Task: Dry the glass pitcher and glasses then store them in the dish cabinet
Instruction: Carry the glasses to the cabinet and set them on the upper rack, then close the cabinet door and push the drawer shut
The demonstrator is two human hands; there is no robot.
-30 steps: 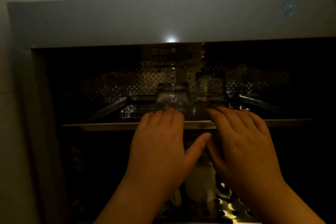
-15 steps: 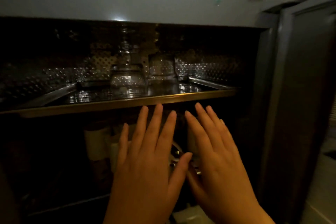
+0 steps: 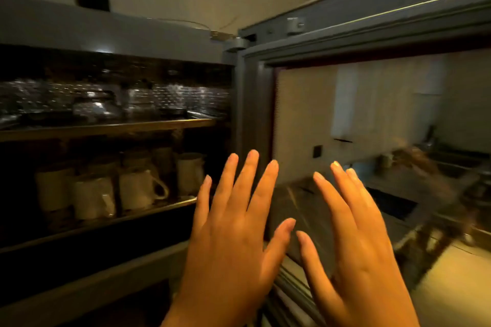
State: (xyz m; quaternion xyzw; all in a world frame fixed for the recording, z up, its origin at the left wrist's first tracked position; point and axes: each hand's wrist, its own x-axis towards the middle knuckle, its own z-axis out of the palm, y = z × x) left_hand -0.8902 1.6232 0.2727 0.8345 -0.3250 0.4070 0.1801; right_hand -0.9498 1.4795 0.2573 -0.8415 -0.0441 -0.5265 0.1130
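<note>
Hovering empty: left hand [image 3: 233, 233], right hand [image 3: 356, 241], fingers spread, before cabinet door [image 3: 372, 119].

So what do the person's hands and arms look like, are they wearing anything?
Both are bare. The left hand and right hand show no gloves, rings or watch, and no sleeve reaches the wrists in view. The fingernails are short and appear unpainted, though the dim light makes that hard to judge.

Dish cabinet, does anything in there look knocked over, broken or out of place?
Nothing stands out. The glassware sits on the top shelf, blurred; the white mugs stand upright on the shelf below. The cabinet door is open, and both hands are empty.
</note>
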